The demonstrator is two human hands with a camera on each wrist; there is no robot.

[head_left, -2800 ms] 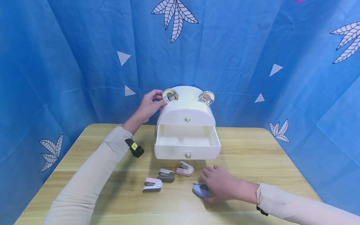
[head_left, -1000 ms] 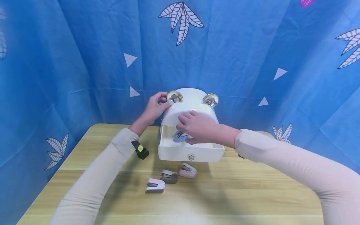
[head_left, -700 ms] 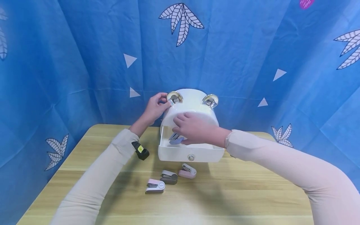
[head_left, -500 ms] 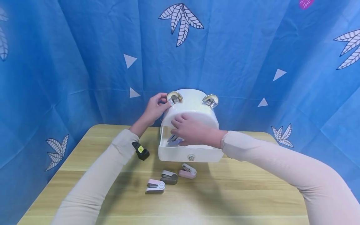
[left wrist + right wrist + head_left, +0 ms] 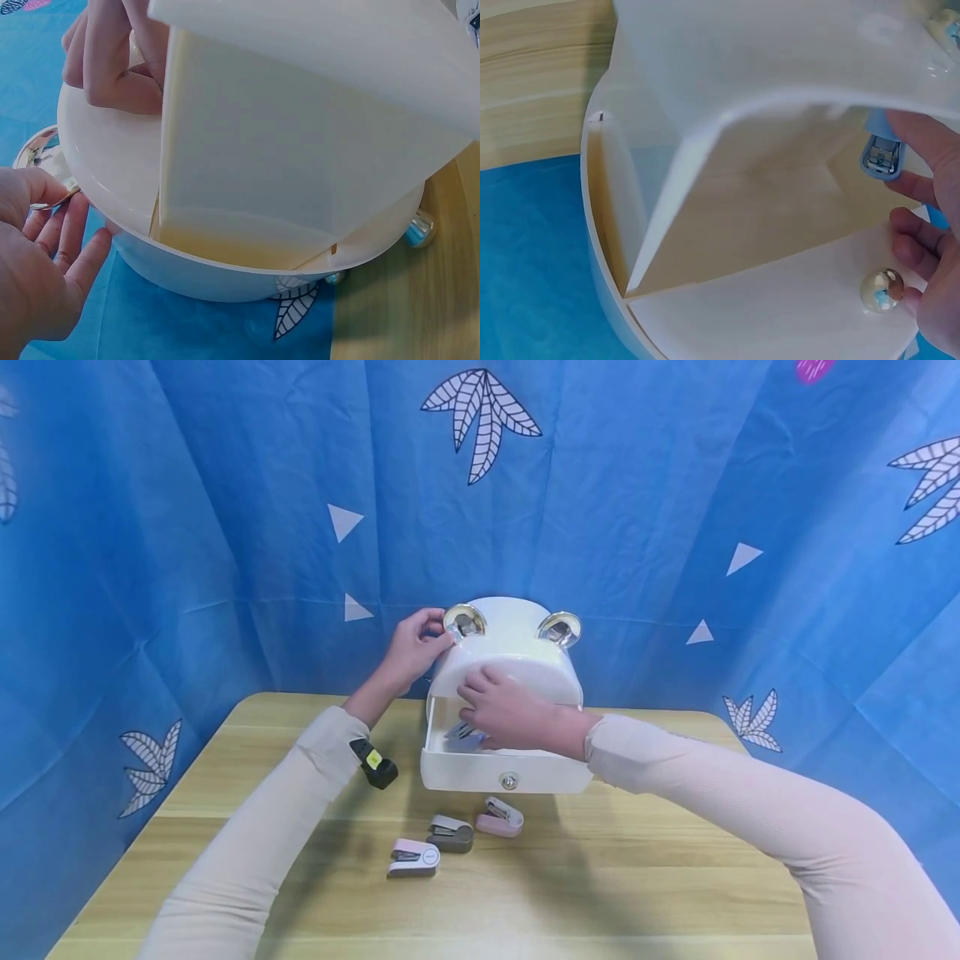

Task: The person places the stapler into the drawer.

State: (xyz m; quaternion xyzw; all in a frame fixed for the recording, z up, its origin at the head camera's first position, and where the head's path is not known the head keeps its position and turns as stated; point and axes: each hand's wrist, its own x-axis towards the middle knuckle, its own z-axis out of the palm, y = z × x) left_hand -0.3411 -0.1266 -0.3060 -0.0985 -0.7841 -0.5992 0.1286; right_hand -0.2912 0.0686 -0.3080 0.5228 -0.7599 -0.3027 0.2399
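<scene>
Pinching blue stapler (image 5: 883, 154): R hand (image 5: 504, 706). Stapler inside pulled-out drawer (image 5: 465, 771), twd its front L corner; floor contact unclear. L hand (image 5: 411, 647), apart from R, pinches L ear (image 5: 465, 620) of white cabinet (image 5: 506, 643), nr desk's (image 5: 637, 860) back edge. White stapler (image 5: 414, 858), grey stapler (image 5: 451, 834), pink stapler (image 5: 499, 819) on desk, fwd of drawer.

Cabinet (image 5: 513, 639) as reference: on table (image 5: 660, 893); curtain (image 5: 637, 527) behind; three staplers (image 5: 452, 837) before it; fourth stapler (image 5: 883, 155) within its drawer (image 5: 465, 770).
</scene>
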